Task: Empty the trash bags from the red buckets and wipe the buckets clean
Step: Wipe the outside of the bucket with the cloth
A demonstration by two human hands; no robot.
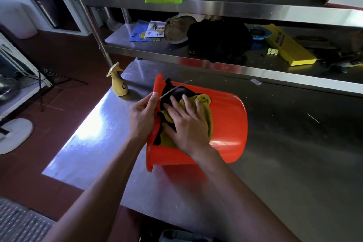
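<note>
Your right hand (186, 124) presses the yellow cloth (204, 110) under spread fingers onto the tipped red bucket (229, 124); your left hand (142, 112) pinches its rim near the table's (88, 133) left edge.

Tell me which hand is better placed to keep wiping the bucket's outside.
Right, probably. The right hand lies flat on the yellow cloth, pressed to the side of the red bucket, which lies tipped on the table. The left hand grips the rim, steadying it.

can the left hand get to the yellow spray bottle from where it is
Probably yes: the left hand grips the red bucket rim, and the yellow spray bottle stands close by on the steel table, nothing between. It must let go first.
</note>
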